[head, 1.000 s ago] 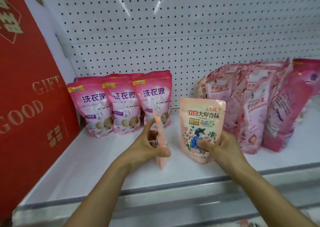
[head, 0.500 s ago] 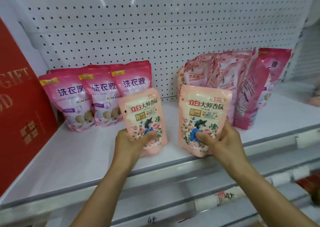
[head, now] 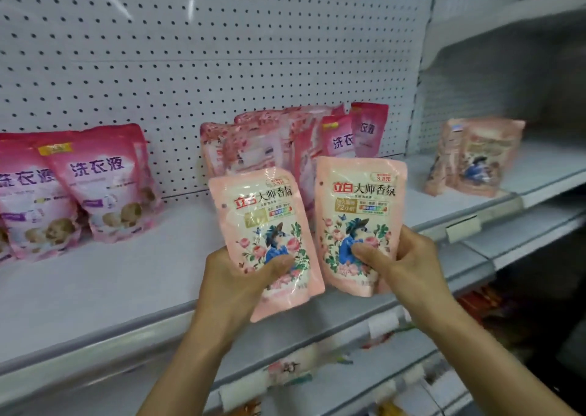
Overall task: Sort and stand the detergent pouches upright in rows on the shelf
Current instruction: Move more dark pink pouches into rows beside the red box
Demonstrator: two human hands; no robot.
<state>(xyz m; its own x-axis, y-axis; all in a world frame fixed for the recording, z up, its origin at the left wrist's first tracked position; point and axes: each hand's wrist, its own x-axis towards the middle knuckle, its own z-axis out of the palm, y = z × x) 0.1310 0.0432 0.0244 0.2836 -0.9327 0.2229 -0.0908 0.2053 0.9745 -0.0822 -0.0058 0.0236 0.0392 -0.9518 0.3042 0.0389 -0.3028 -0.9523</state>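
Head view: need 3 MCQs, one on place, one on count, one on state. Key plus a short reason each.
1. Where do more pouches of the held kind stand?
A. far right of the shelf
B. far left of the shelf
C. hooked on the pegboard

2. How many pouches are held?
A. one
B. two
C. three

3. The left-hand pouch is:
A. lying flat on the shelf
B. held and tilted
C. standing unheld

Key: 1 A, the peach pouches stand at the right end of the shelf. 2 B, left hand grips the left pouch; right hand grips the right pouch. 3 B, it leans in the grip.

Your hands (head: 317, 276) hold two pouches (head: 360, 212) side by side before the shelf (head: 126, 288); standing pouch rows (head: 104, 181) sit behind, left.
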